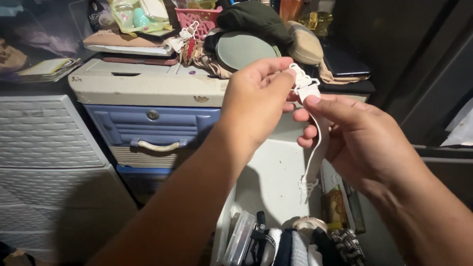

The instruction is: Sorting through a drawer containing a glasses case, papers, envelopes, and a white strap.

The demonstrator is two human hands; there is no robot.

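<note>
**Two hands pinch a white strap above an open drawer**

A dim, crowded storage corner fills the view. At the left stands a grey woven-pattern drawer unit (44,143), and beside it a cream plastic cabinet (143,86) with a blue drawer front (148,123) that carries a pale curved handle (158,146). The cabinet top is piled with clutter: a pink basket (197,18), a dark green cloth (253,19), a round grey-green pad (244,49), a tan padded piece (304,45) and flat books or folders (130,47). To the right the wall and furniture are dark, and little can be told there.

Below the hands an open drawer (268,182) with a pale inner wall holds rolled socks (305,246) in black, white and patterned fabric, with a clear plastic case (240,237) next to them.

The left hand (253,103) is raised in front of the cabinet, fingers curled together, thumb and forefinger pinching the top of a white elastic strap (315,148) at its small white plastic clip (303,83). The right hand (359,138) sits just beside it, its thumb pressed on the strap right under the clip, the other fingers folded loosely behind. The strap hangs down from the two pinches to a frayed end above the drawer.
</note>
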